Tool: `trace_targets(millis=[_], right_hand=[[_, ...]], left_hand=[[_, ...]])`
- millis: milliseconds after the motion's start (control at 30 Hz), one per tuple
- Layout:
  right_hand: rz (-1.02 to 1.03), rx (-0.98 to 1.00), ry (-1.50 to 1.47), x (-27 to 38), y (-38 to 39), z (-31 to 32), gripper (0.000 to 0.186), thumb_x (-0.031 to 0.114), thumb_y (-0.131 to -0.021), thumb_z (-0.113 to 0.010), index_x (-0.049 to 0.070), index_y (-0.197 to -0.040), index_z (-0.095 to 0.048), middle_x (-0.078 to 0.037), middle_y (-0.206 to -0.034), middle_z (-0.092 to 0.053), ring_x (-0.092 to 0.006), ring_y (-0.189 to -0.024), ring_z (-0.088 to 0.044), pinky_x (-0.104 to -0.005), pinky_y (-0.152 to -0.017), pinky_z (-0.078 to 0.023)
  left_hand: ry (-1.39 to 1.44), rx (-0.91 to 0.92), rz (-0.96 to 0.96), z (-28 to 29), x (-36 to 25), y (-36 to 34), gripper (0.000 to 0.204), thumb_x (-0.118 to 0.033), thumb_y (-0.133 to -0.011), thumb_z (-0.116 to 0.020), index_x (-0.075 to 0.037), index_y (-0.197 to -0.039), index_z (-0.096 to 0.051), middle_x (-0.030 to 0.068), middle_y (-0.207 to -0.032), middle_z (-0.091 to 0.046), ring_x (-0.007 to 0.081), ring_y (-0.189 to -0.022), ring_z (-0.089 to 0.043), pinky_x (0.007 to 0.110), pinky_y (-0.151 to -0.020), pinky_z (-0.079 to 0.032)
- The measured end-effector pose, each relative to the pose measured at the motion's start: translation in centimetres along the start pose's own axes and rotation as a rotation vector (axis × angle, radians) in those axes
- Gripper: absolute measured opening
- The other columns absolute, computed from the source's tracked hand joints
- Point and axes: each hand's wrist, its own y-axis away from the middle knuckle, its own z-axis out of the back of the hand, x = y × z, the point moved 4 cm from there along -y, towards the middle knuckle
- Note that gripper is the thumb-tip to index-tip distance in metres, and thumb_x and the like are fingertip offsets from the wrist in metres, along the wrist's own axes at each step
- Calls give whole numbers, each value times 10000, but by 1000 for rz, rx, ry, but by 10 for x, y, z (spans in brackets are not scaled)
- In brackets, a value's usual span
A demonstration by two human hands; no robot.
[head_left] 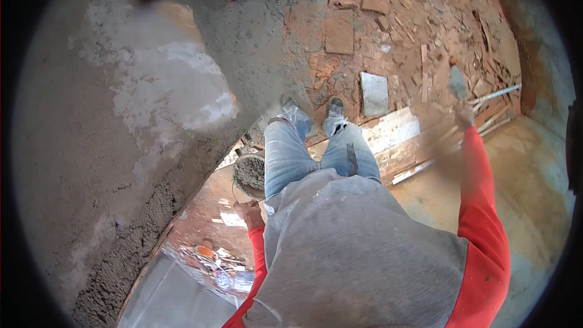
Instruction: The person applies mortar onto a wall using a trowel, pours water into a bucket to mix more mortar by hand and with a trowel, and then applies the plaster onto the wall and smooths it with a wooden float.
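At the left of the frame a grey plastered face (67,146) spreads wide, its lower right edge running as a long diagonal past a band of rough mortar (115,267); just right of that edge, left of the frame's centre, your bucket (235,175) of wet grey mix (249,173) sits close beside your leg; your left hand (248,213) is at its wire handle, the fingers closed on it, with a litter pile (218,261) below; your boots stand at upper centre, near the edge of a pale board (395,132); a pale slab (374,93) lies just above the board; toward the right your right hand (464,116) has its fingers clamped on a trowel (457,82), blade toward the top, over broken rubble (437,30); a light pole (499,93) runs near that hand toward the right edge; open room spreads over the smooth tan stretch (510,176) beyond your right sleeve.
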Motion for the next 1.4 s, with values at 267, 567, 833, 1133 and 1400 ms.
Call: trace_targets(millis=[267,567,833,1133,1400], right_hand=[[-43,88,88,104,4,56,307,299,-932,-712,-6,-960,-690,-209,-827,-682,-263,-633,-694,-453,-514,-530],[-506,465,358,133,119,29,242,191,-998,-677,-8,-863,-701,-159,-641,-632,-269,-481,-610,-450,-404,-439],[37,645,874,278,-110,10,269,291,-932,-703,34,-970,-771,-232,-831,-743,-322,-684,-724,-522,-583,-539],[810,659,691,605,-255,-268,409,349,-883,-750,16,-1117,-705,-256,-919,-726,-455,-886,-719,-516,-778,-558],[576,761,175,630,-162,-446,413,309,-970,-744,-14,-1222,-688,-175,-920,-718,-302,-810,-664,-428,-786,-546]], left_hand=[[281,-88,142,-20,-55,-34,395,-204,-863,-811,93,-1029,-610,175,-870,-632,359,-882,-629,521,-911,-522],[523,-125,515,-58,-120,-74,507,-217,-921,-770,128,-1245,-590,224,-919,-691,357,-877,-694,522,-836,-564],[914,-111,1183,-93,-159,-156,645,-314,-995,-738,191,-1356,-565,252,-991,-741,338,-819,-750,499,-641,-584],[1434,-251,1875,-81,-278,-376,378,-410,-1013,-785,-161,-825,-573,-25,-729,-467,150,-621,-465,349,-557,-380],[1788,-4,1494,-251,-374,-599,469,-387,-1056,-746,-189,-715,-492,-50,-634,-402,104,-548,-406,338,-538,-437]])
